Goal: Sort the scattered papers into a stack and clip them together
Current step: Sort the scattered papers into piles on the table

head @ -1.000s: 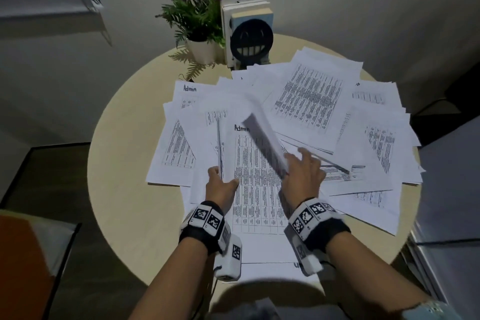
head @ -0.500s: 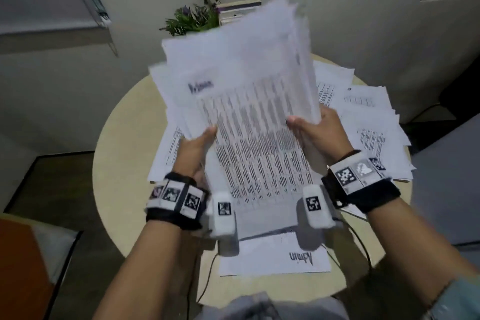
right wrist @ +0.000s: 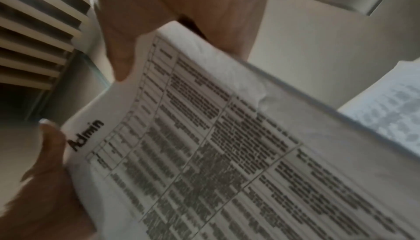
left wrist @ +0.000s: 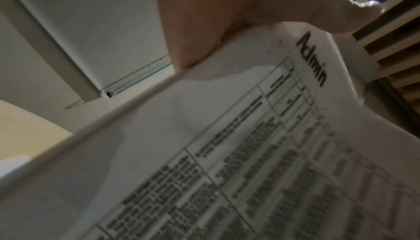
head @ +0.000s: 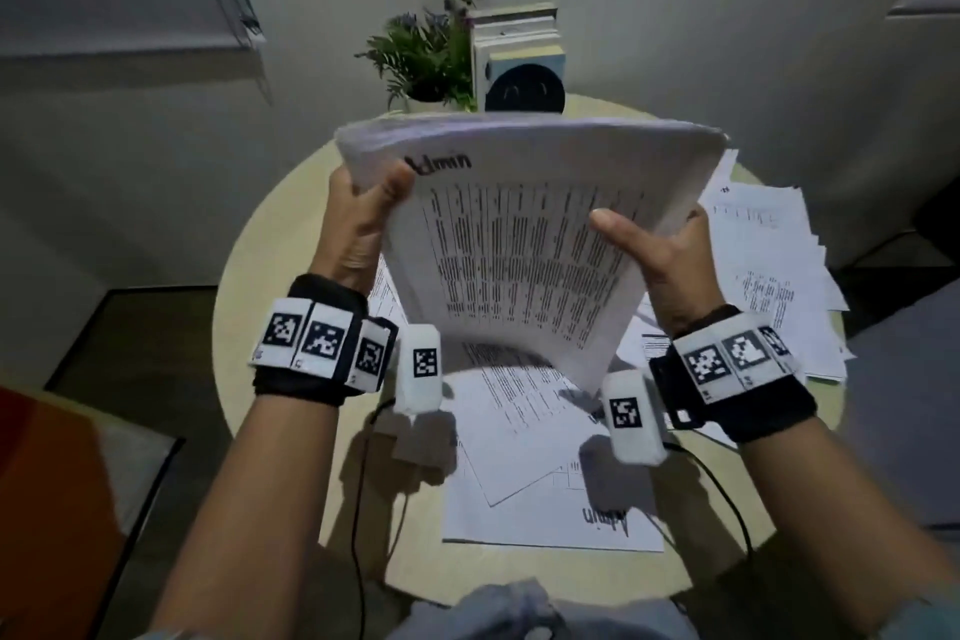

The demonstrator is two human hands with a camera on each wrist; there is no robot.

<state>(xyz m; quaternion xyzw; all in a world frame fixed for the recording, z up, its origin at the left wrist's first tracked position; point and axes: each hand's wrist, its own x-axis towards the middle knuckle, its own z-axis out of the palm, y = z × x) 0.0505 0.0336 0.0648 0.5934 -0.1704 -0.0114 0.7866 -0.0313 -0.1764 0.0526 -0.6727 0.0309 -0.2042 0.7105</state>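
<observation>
Both hands hold a thick stack of papers (head: 524, 244) up in the air above the round table (head: 270, 307), tilted with the printed side toward the person. Top sheet reads "Admin" with a dense table under it. Left hand (head: 358, 224) grips the stack's upper left corner, thumb on the front, fingers behind. Right hand (head: 660, 255) grips the right edge, thumb pressed across the front sheet, fingers hidden at the back. The stack bows a little between the two grips.

Left wrist view: thumb on the corner right beside the "Admin" heading, text blurry. Right wrist view: same sheet, right thumb on the edge, left thumb at the far corner.

Loose sheets (head: 763, 286) lie spread on the right side of the table, overlapping. More sheets (head: 530, 483) lie flat at the near edge under the raised stack, one marked "Admin" upside down. No clip can be made out.

At the far side of the table stand a potted plant (head: 426, 57) and, just beside it, a row of books (head: 519, 47).
</observation>
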